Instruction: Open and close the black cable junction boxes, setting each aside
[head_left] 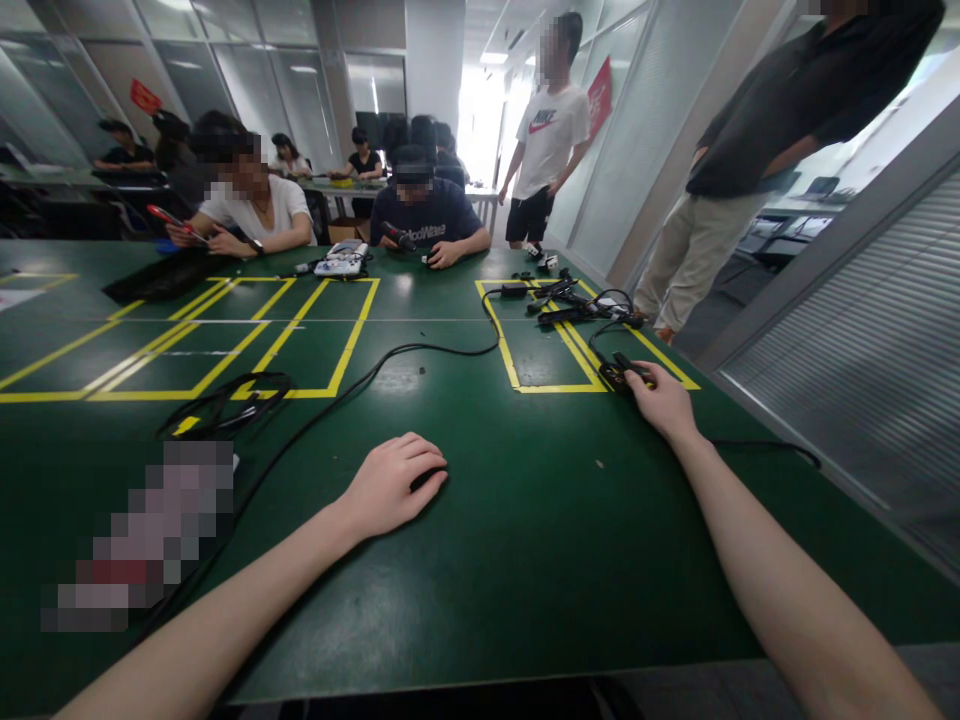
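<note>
My left hand (396,482) rests palm down on the green table (480,600), its fingers loosely bent and the thumb apart from them. Only a dark shadow shows in the gap, and I can make out nothing held there. Farther off to the right, my right hand (663,396) has its thumb and fingers closed on a bundled black cable (616,374) near the right-hand tape marks. From that bundle a cord runs back towards a pile of black cables and adapters (559,305). The fingers partly cover what they grip.
Yellow tape (352,340) marks boxes on the table. A coiled black cable (255,395) lies at left, near a blurred-out object (150,540). One long cord crosses the middle. Two people sit opposite, beside a white power strip (341,262); two others stand at right.
</note>
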